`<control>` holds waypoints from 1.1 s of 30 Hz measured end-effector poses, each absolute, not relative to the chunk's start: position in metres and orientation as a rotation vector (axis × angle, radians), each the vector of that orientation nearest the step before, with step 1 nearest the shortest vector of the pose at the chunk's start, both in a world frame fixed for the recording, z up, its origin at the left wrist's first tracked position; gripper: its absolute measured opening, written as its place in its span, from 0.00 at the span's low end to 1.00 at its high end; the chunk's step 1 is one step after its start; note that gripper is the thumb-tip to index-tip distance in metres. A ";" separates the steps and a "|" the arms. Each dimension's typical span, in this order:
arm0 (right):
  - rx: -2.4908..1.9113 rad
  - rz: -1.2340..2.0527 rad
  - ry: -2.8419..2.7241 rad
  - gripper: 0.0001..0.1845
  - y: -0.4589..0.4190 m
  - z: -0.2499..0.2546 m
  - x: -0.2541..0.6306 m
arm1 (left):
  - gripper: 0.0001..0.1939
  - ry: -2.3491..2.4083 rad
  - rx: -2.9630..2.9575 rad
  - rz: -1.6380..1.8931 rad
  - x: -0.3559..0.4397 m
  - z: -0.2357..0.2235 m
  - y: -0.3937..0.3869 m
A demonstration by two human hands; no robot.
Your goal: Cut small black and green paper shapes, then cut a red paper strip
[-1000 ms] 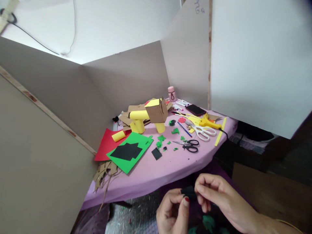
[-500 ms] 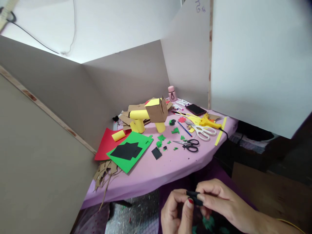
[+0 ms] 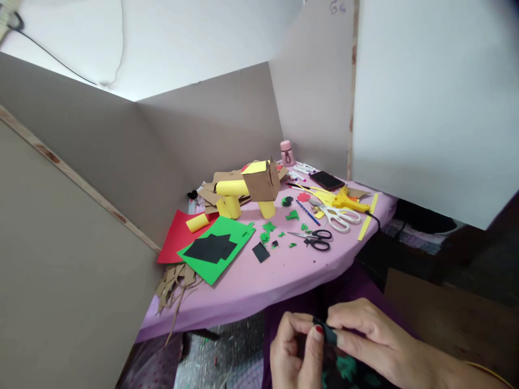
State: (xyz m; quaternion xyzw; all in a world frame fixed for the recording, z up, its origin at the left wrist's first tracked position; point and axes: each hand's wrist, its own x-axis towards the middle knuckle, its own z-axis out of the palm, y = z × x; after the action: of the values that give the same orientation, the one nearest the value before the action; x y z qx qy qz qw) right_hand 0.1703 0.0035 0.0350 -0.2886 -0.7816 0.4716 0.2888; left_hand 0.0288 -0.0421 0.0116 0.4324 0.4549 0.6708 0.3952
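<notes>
So both hands are up close together on the near side, thumbs on top and fingers curled. Left hand [image 3: 298, 348] comes in from below, red nail showing on the thumb. Right hand [image 3: 365, 329] is pinching too, with its forearm [image 3: 438, 367] slanting off to the near right. Fingertips of the two are just beside each other.

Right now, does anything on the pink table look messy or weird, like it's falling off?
Yes, a bit. At the near left edge, brown cardboard scraps lie in a jumble, and one thin strip dangles over the side of the tablecloth. Green scraps are scattered loose near the middle. I can't see any spill.
</notes>
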 end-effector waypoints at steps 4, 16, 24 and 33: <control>-0.796 1.226 -2.103 0.19 0.001 0.036 0.171 | 0.11 1.166 1.046 1.683 0.029 0.013 -0.041; -0.870 1.139 -2.110 0.18 -0.001 0.034 0.168 | 0.12 1.290 1.155 1.731 0.028 0.011 -0.042; -0.915 1.134 -2.112 0.17 -0.004 0.030 0.170 | 0.19 1.146 0.841 1.713 0.028 0.010 -0.039; -0.944 1.024 -2.135 0.13 -0.001 0.027 0.168 | 0.12 1.329 0.851 1.494 0.018 0.023 -0.038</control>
State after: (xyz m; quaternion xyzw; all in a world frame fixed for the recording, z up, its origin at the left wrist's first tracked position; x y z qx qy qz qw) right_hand 0.1676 -0.0012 0.0271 -0.3543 -0.8011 0.3840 0.2919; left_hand 0.0180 -0.0376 0.0231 0.3467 0.5413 0.6085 0.4653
